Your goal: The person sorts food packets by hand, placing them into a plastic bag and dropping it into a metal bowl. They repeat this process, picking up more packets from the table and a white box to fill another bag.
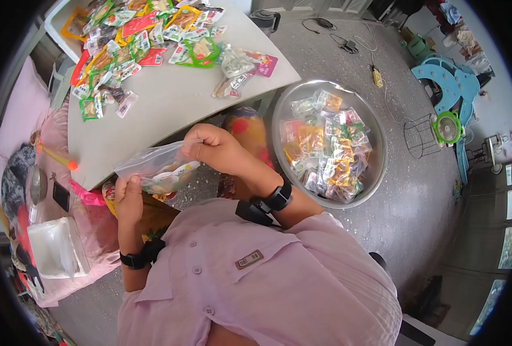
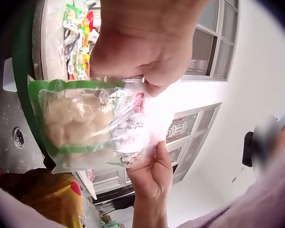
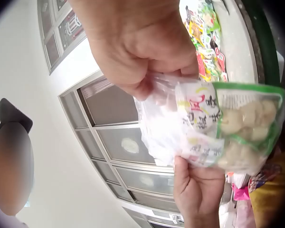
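Note:
A clear zip bag (image 1: 162, 163) with small printed packets inside is stretched between both hands in front of the shirt. The left hand (image 1: 130, 202) pinches its near left corner, and the right hand (image 1: 218, 151) grips the opposite end at the top. Through the plastic, the left wrist view shows a green-edged packet (image 2: 80, 121) of pale round pieces; the left hand (image 2: 142, 47) holds the bag's edge there. In the right wrist view the right hand (image 3: 142, 47) pinches the bag (image 3: 164, 123) beside printed packets (image 3: 249, 121).
A pile of colourful packets (image 1: 123, 49) covers the far left of the pale table (image 1: 181, 101), with a few more packets (image 1: 238, 69) near its right end. On the floor at right stands a metal basin (image 1: 377, 179) of filled bags. A white foam box (image 1: 57, 248) is at left.

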The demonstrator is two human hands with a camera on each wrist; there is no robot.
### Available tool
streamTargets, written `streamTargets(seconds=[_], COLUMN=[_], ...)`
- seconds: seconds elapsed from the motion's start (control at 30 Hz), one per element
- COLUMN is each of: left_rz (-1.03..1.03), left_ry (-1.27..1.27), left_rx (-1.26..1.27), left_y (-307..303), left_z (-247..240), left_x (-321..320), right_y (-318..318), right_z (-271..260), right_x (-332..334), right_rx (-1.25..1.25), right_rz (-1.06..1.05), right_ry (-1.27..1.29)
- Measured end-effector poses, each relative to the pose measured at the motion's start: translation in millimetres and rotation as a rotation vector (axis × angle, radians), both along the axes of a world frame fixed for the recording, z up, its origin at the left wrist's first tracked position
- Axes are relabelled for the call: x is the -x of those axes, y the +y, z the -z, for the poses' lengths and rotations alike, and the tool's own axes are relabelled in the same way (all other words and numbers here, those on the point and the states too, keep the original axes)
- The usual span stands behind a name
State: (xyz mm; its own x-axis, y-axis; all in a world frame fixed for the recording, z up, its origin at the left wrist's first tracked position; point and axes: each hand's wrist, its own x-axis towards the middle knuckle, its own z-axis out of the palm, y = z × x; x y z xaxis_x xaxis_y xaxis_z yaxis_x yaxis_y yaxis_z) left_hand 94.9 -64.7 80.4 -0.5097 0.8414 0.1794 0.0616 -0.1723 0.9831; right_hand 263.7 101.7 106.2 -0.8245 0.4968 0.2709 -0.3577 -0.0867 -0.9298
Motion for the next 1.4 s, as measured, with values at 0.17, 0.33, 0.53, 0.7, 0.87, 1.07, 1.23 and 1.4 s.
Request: streamTargets(seconds=[0.17,0.33,0.53,0.7,0.87,1.07,1.23,1.4], left_rz=[0.124,0.241,0.262,0.33,0.333,0.327,0.226,0.133], left_ry=[0.284,0.333,0.261,0.28,0.27,0.174,0.125,0.043], left_rx=[0.228,0.32,0.336,0.247,0.423,0.669,0.827,0.845], left_y=[11.7,30.6,55.3,74.7,78.5,70.3,59.4,46.4], left_z=[-14.0,-14.5,-17.6,-6.3,11.6,67.3,90.2,102.2], left_x=[-10.8,-32.7,-47.4,-37.0,-15.5,15.2,32.6,53.1], right_y=[16.7,17.8,37.2,76.5,105.1,185.2,212.7,183.7], right_z=[-15.9,-15.8,-15.2,-30.6,-26.4,80.5,122.7,142.2], right_x=[-33.7,-44.0,-66.4,-135.3,-226.3,-351.6,-429.2,-477.0], right_rx=[-0.484,-0.824,-0.845,-0.729,-0.571,-0.331,-0.7,-0.671], right_rz=[-0.024,-0.069,0.074,0.283,0.539,0.738,1.1,1.172], right_ry=[-0.215,-0.355,-0.259,-0.339,-0.664,-1.008,-1.501,-1.943])
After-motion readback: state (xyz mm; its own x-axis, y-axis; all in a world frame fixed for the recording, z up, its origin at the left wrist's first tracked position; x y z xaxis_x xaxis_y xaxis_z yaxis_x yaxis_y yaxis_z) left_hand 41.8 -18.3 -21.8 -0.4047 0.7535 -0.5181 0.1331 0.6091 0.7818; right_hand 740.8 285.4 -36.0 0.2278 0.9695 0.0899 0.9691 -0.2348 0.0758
